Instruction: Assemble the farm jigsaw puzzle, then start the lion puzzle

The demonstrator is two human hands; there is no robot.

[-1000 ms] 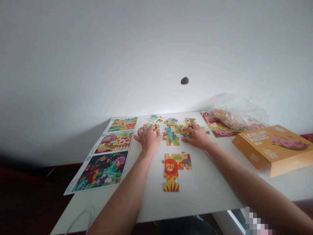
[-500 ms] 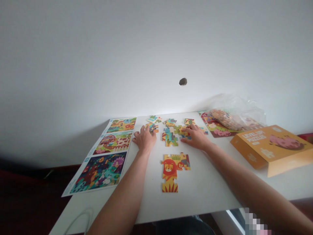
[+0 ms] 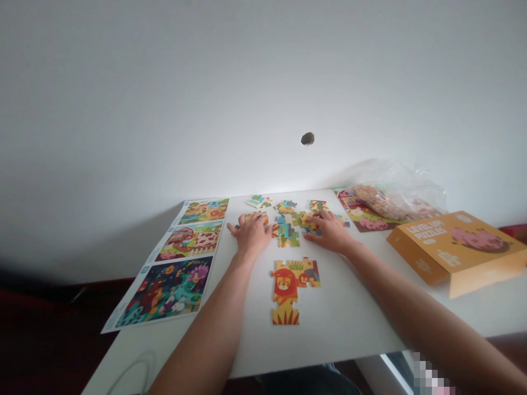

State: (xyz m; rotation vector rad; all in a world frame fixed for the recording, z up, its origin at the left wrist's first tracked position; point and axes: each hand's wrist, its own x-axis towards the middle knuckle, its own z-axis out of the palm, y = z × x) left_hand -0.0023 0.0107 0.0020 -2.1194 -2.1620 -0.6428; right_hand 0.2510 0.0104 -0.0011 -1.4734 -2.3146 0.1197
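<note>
On the table [image 3: 329,312], the lion section [image 3: 285,281] lies, long axis front-to-back, this side of the left hand [image 3: 252,233], spread over loose pieces [image 3: 262,216], and the right hand [image 3: 327,229], bent over a yellow piece [image 3: 307,220], whether pinching it I cannot tell.

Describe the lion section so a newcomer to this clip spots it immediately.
On the white table, look between the left forearm and the right forearm. There, nearer its front edge than the other puzzle pieces, lies the small lion section. Its large red-maned lion face sets it apart from them.
</note>
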